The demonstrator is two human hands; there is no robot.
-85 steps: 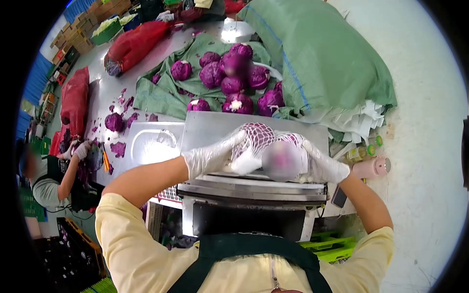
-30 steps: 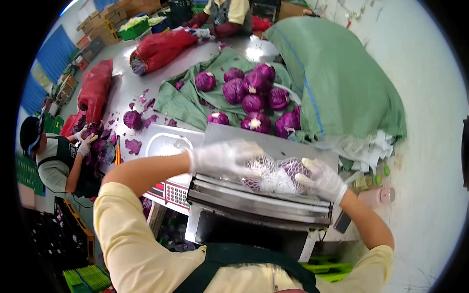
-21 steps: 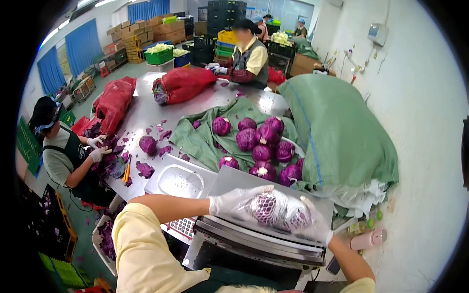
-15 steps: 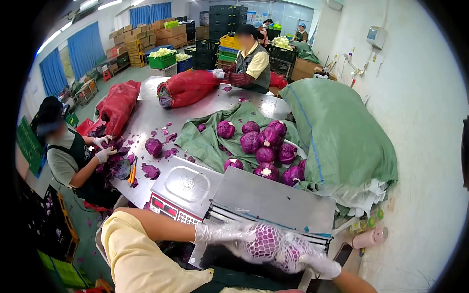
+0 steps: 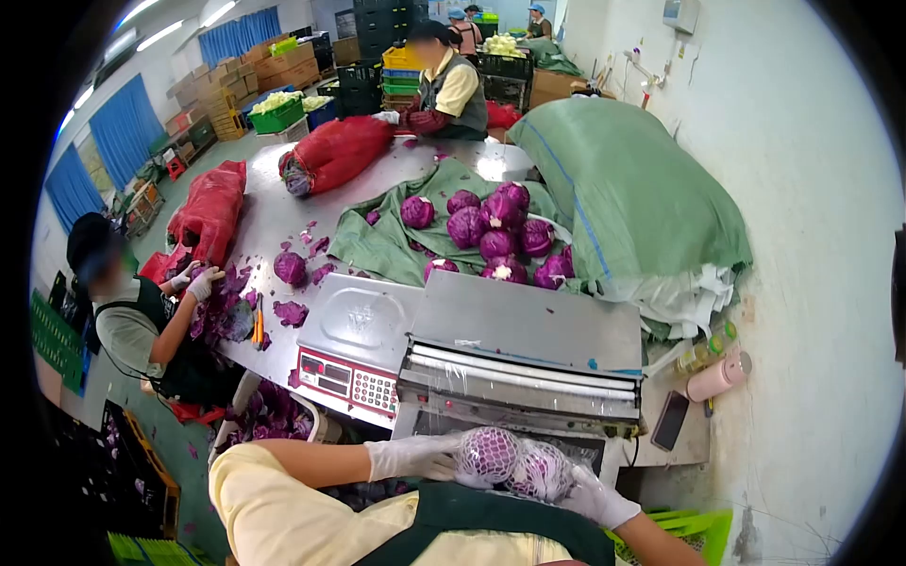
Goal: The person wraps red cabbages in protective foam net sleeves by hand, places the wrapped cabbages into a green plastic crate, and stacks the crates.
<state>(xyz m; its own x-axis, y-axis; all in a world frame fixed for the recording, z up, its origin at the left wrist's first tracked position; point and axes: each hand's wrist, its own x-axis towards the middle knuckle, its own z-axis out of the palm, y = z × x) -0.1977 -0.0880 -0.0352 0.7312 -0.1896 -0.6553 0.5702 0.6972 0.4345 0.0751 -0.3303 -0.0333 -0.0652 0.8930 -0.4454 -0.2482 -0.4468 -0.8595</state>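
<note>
Two purple cabbages in white foam netting sit side by side, close to my apron. My left hand [image 5: 415, 457], in a white glove, grips the left netted cabbage [image 5: 489, 455] from its outer side. At the other end, my gloved right hand [image 5: 601, 496] is closed around the right netted cabbage [image 5: 541, 471]. Clear film seems to cling around them, though its edges are hard to make out. Just beyond is a metal film-wrapping machine [image 5: 528, 325] with rollers along its front. A weighing scale [image 5: 354, 330] with a red keypad panel adjoins it on the left.
Bare purple cabbages [image 5: 498, 214] lie on green cloth behind the machine, beside a large green sack [image 5: 642, 198]. A phone [image 5: 671, 421] and a pink bottle [image 5: 719, 376] are at right. Co-workers stand left [image 5: 142, 321] and across the table [image 5: 451, 90], near red mesh sacks [image 5: 344, 156].
Both hands have drawn the netted cabbages back from the machine's rollers toward my body. The view has shifted, showing more of the scale, the phone and a green crate at lower right.
</note>
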